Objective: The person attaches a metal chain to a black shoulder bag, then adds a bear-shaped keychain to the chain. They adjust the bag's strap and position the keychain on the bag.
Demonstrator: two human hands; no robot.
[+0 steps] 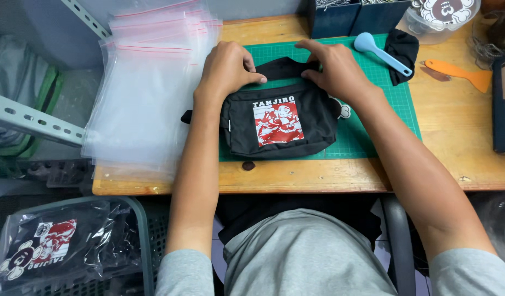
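Note:
A small black fabric pouch bag (312,131) with a red and white printed square on its front lies on a green cutting mat (373,131) on a wooden table (455,137). My left hand (226,70) pinches the bag's black strap (282,68) at the top left edge of the bag. My right hand (334,68) presses and grips the same folded strap at the bag's top right. Both forearms reach in from the bottom of the view.
A stack of clear zip bags with red seals (148,82) lies left of the mat. A light blue scoop (379,52), a black cloth (403,52) and an orange scraper (460,72) lie at the right. A basket (143,241) at lower left holds bagged pouches.

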